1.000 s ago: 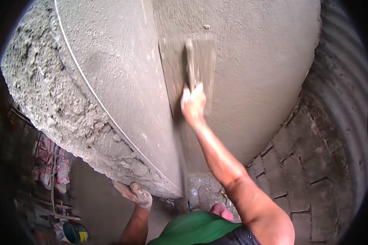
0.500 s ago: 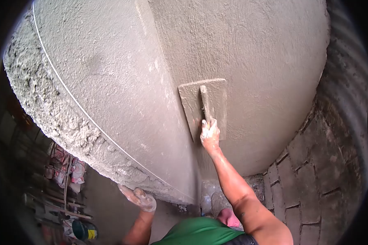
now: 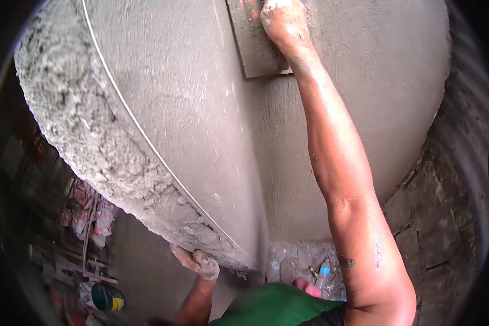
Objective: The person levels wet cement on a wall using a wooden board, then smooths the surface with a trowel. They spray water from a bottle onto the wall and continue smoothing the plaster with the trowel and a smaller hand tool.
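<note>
High against the plastered wall (image 3: pixel 358 103), my right hand (image 3: pixel 285 22) is closed around the handle of a plastering float (image 3: pixel 255 51). The float's flat plate lies along the wet grey surface, just right of the inside corner; its upper part runs out of view. My left hand (image 3: pixel 198 263) is down low, fingers spread at the lower edge of the rough mortar band (image 3: pixel 98 141), with nothing held in it. Grey plaster coats both hands. A thin white line (image 3: pixel 141 128) curves between the rough band and the smoother left wall face (image 3: pixel 179 103).
Block wall (image 3: pixel 434 244) stands bare on the right. Below the corner lie clear plastic sheeting and a bottle with a blue cap (image 3: pixel 324 271). At lower left are a dark bucket (image 3: pixel 104 298), wooden sticks and red-and-white sacks (image 3: pixel 87 209).
My right hand has pushed the float up the wall, and the arm is now stretched out. The view has shifted slightly; my left hand stays by the rough edge.
</note>
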{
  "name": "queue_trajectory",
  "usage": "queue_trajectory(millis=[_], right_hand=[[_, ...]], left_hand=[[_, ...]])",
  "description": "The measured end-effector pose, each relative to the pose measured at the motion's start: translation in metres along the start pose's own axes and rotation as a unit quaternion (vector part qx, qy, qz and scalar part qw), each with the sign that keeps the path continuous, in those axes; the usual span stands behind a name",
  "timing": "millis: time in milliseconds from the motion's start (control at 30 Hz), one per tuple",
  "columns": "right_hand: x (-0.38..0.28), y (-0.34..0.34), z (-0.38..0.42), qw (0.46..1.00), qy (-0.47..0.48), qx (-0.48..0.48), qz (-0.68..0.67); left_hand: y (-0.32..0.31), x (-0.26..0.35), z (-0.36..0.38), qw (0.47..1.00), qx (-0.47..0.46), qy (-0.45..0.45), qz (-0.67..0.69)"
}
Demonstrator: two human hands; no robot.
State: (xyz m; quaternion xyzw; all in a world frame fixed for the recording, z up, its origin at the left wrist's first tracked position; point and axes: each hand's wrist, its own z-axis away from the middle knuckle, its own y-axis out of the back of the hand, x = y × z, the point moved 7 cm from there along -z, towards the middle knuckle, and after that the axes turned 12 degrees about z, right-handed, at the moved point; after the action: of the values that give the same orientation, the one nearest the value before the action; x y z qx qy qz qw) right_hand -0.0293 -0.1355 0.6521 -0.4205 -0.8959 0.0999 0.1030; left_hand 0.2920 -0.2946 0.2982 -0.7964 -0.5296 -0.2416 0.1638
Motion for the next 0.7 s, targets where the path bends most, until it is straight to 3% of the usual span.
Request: queue_trajectory(millis=[133, 200, 233, 300, 333, 367, 433, 467, 533, 600, 633, 667, 700], right_hand=[[-0.003, 0.010, 0.081, 0.992, -0.028, -0.124, 0.014], [-0.008, 0.023, 0.155, 0.966, -0.039, -0.242, 0.082], [-0.018, 0.032, 0.208, 0.965, 0.030, -0.237, 0.110], [-0.039, 0.057, 0.297, 0.925, 0.024, -0.354, 0.135], [-0.034, 0.070, 0.345, 0.925, -0.109, -0.362, 0.029], [-0.037, 0.079, 0.403, 0.904, -0.134, -0.405, -0.020], [-0.051, 0.122, 0.464, 0.909, -0.169, -0.382, -0.015], [-0.052, 0.132, 0.485, 0.897, -0.189, -0.398, -0.025], [-0.031, 0.146, 0.505, 0.782, -0.456, -0.417, -0.075], [-0.006, 0.159, 0.490, 0.798, -0.451, -0.396, -0.057], [0.016, 0.167, 0.478, 0.786, -0.464, -0.409, -0.025], [0.040, 0.174, 0.475, 0.773, -0.475, -0.421, 0.004], [0.067, 0.183, 0.479, 0.839, -0.368, -0.389, 0.097]], left_hand=[[0.006, -0.011, 0.007, 0.998, 0.007, 0.005, -0.064], [0.010, -0.017, 0.014, 0.991, 0.000, -0.043, -0.125], [0.007, -0.015, 0.013, 0.997, 0.002, 0.004, -0.073], [0.018, -0.027, 0.025, 0.993, -0.008, -0.030, -0.111], [0.019, -0.030, 0.028, 0.987, -0.010, -0.067, -0.146], [0.015, -0.021, 0.023, 0.985, -0.016, -0.105, -0.139], [0.026, -0.032, 0.025, 0.984, -0.019, -0.111, -0.137], [0.025, -0.036, 0.027, 0.983, -0.015, -0.114, -0.146], [0.011, -0.017, 0.020, 0.973, -0.059, -0.139, -0.173], [0.023, -0.031, 0.024, 0.973, -0.054, -0.140, -0.176], [0.021, -0.026, 0.029, 0.943, -0.074, -0.230, -0.228], [0.021, -0.026, 0.028, 0.944, -0.079, -0.227, -0.228], [0.019, -0.019, 0.028, 0.931, -0.085, -0.261, -0.239]])
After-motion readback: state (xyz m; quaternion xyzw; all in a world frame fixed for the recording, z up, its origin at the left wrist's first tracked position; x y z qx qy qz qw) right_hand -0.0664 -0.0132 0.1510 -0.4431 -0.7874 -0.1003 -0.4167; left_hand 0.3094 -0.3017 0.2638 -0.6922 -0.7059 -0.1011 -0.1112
